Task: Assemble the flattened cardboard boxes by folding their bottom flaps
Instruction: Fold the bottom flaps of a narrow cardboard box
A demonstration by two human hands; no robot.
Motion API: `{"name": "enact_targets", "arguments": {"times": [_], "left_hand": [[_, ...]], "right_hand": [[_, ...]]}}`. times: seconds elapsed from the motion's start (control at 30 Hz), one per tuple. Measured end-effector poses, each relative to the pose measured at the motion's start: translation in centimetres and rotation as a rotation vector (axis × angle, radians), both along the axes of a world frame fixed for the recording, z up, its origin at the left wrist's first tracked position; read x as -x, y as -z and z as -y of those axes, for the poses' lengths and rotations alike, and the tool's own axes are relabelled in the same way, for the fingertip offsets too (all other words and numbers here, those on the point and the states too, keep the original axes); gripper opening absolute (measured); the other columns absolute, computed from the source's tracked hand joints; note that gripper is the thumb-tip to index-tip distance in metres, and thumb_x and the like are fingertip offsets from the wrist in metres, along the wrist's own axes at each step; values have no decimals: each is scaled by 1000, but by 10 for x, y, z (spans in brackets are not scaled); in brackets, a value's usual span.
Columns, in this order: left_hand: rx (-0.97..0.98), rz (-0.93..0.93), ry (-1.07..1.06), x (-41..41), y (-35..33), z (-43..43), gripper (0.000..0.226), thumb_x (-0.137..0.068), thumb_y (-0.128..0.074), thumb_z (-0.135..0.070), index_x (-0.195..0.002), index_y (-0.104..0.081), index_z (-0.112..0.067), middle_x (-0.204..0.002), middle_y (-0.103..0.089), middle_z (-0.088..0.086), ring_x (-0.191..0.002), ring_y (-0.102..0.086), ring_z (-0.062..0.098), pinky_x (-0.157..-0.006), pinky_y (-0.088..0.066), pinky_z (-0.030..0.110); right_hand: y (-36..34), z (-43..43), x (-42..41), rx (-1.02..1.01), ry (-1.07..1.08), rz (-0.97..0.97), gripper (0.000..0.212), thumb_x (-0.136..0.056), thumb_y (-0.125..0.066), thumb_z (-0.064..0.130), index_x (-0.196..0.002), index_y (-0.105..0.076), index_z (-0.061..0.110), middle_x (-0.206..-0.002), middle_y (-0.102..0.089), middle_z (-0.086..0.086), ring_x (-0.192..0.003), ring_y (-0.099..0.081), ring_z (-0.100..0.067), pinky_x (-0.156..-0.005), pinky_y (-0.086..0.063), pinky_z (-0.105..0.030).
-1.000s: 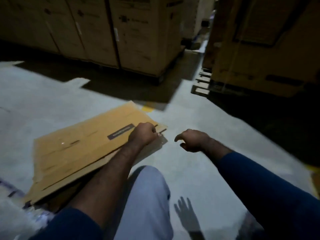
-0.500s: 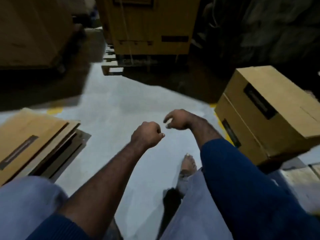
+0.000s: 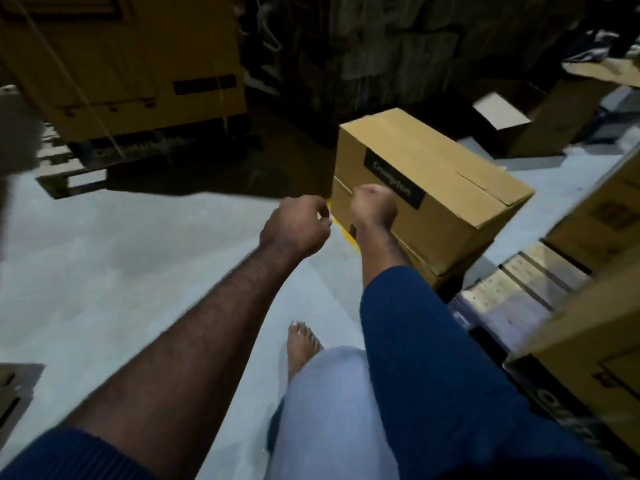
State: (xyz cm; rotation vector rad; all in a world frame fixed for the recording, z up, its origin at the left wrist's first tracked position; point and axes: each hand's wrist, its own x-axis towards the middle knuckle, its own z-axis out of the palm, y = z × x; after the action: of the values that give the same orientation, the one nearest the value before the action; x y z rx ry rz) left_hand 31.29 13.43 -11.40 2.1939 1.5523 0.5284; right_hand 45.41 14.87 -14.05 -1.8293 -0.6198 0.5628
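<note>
Curled into empty fists, the left grip [image 3: 294,225] and the right grip [image 3: 374,206] hang side by side in the air. A second ago the left one clutched the edge of a flattened sheet, so that sheet has been let go and the head has swung right. I judge this a gap between boxes, with no flap being folded.

The pale grey concrete floor [image 3: 121,271] carries everything. At its far left edge stand tall brown cartons on a wooden pallet [image 3: 121,64], dim and blurred. Toward the far right, a closed brown cardboard box with a black label [image 3: 450,188] sits behind the right grip, seemingly on a second box that is mostly hidden. Whether the fist touches it I cannot tell. More brown cartons [image 3: 588,341] are cut off at the right edge. The stack of flattened brown cardboard boxes [image 3: 14,393] is now only a sliver at the near left corner, mostly out of frame. A bare foot [image 3: 303,344] shows between the arms.
</note>
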Motion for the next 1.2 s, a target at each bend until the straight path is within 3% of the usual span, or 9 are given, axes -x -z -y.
{"name": "enact_targets", "arguments": {"times": [0.1,0.2,0.3,0.43,0.53,0.7,0.87,1.07,1.2], "left_hand": [[2,-30,123,-55,3,-7,27,-92,-58,-20,-115,-70,-30,-113,-71,3,-99,-67,25,-85,-59,44],[43,-86,279,-115,8,-7,41,-91,-55,-10,-124,-66,-30,-124,-68,5,-111,-64,25,-92,-57,44],[88,-128,383,-163,22,-2,49,-88,-51,-6,-131,-62,-27,-134,-62,5,-123,-58,25,-98,-54,44],[152,-100,423,-194,50,2,47,-93,-54,-9,-138,-57,-22,-141,-54,9,-124,-56,26,-98,-53,44],[181,-87,410,-204,62,-3,52,-93,-54,-8,-143,-52,-22,-145,-50,10,-126,-54,28,-99,-54,46],[181,-18,342,-209,71,-24,50,-97,-54,-7,-145,-49,-22,-147,-46,8,-123,-55,27,-98,-54,44],[212,82,249,-202,90,-49,53,-95,-53,-3,-145,-49,-19,-143,-52,11,-128,-54,28,-102,-51,44],[244,271,77,-183,99,-67,45,-96,-54,-7,-137,-56,-25,-138,-48,17,-112,-62,31,-92,-56,39],[255,190,78,-170,106,-71,52,-97,-65,-15,-145,-51,-28,-150,-38,16,-129,-51,31,-97,-53,38]], "right_hand": [[23,19,-55,76,217,73,38,-95,-55,13,-130,-66,15,-129,-64,-10,-114,-64,-31,-82,-48,-28],[41,34,-108,112,309,212,49,-92,-57,9,-142,-56,14,-153,-41,-10,-131,-52,-32,-101,-50,-37],[44,43,-146,192,353,163,64,-94,-58,9,-155,-39,17,-165,-18,-11,-138,-41,-30,-108,-45,-37],[51,46,-173,135,366,-16,68,-98,-57,9,-159,-28,10,-162,-27,-12,-139,-44,-29,-101,-42,-27],[61,42,-173,78,305,-11,72,-98,-58,8,-162,-25,16,-167,-25,-7,-142,-45,-30,-106,-48,-34],[76,38,-171,-123,415,-113,67,-96,-58,1,-157,-36,20,-162,-34,-8,-132,-53,-27,-98,-57,-38],[75,35,-148,-350,515,-274,49,-98,-51,-1,-145,-51,12,-145,-54,-13,-119,-59,-20,-86,-56,-21],[92,22,-76,-426,233,-506,37,-103,-49,5,-138,-53,14,-125,-62,-5,-103,-71,-18,-80,-61,-26],[124,25,-84,-435,387,-799,34,-104,-47,19,-134,-58,9,-133,-63,-17,-116,-67,-27,-100,-53,-38]]}}
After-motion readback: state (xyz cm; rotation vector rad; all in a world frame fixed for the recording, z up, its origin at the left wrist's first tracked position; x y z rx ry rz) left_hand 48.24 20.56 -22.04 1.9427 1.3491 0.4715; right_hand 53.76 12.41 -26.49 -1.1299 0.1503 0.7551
